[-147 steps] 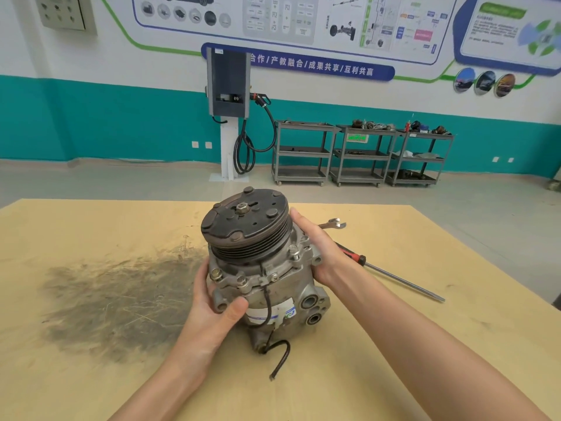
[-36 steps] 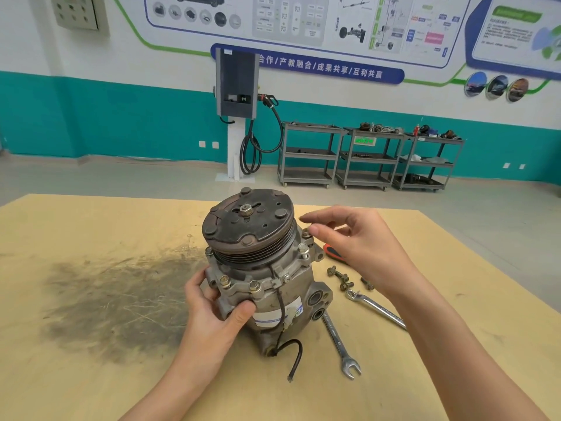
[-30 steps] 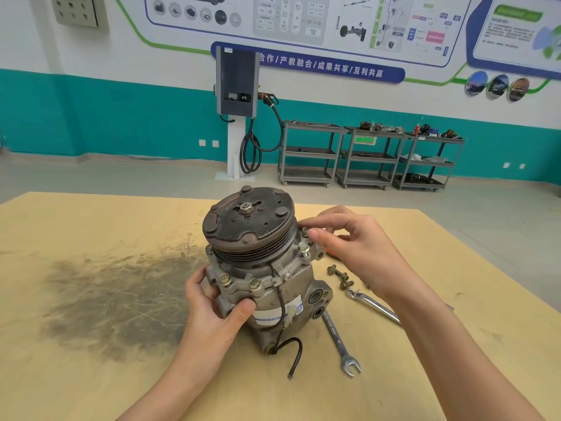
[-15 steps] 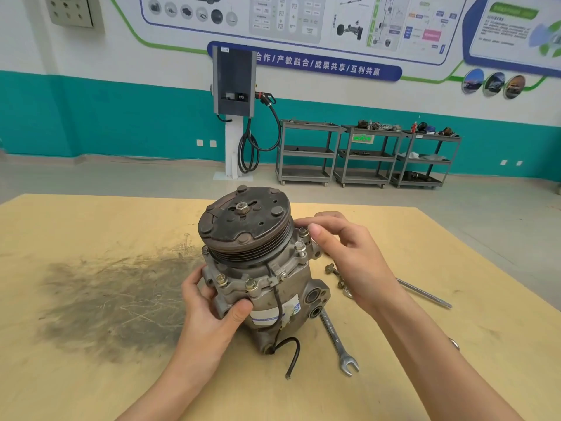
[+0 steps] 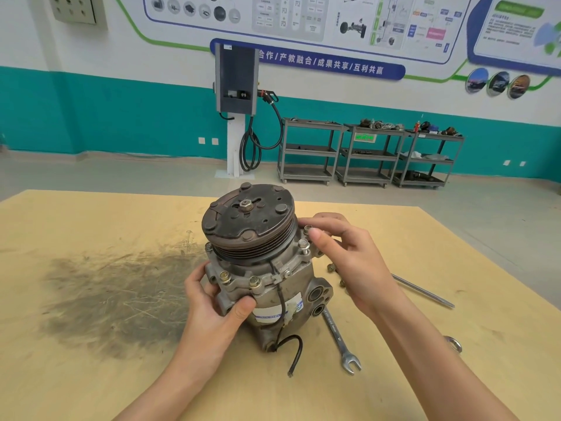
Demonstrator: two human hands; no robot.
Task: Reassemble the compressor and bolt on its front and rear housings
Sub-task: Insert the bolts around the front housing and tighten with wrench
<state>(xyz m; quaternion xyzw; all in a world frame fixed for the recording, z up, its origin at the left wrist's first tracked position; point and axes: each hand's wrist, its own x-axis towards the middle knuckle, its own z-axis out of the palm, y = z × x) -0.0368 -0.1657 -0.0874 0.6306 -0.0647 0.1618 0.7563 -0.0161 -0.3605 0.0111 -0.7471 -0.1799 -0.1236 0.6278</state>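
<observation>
A workshop floor is stretching back to a teal and white wall, where a charging post (image 5: 236, 86) and three grey metal carts (image 5: 368, 153) are standing. Nearer, a yellow wooden table (image 5: 91, 375) with a dark smudge (image 5: 121, 296) is carrying the compressor (image 5: 261, 268), which is standing on end near the table's middle with its dark pulley (image 5: 247, 220) facing up and tilted toward the camera. The left hand (image 5: 212, 305) is gripping the compressor's lower left side, thumb pressing on the front. The right hand (image 5: 346, 256) is pinching a bolt (image 5: 308, 230) at the housing's upper right edge between curled fingers and thumb. A wrench (image 5: 338, 341) is lying just right of the compressor, with loose bolts (image 5: 332, 268) and a metal rod (image 5: 422, 290) beyond.
</observation>
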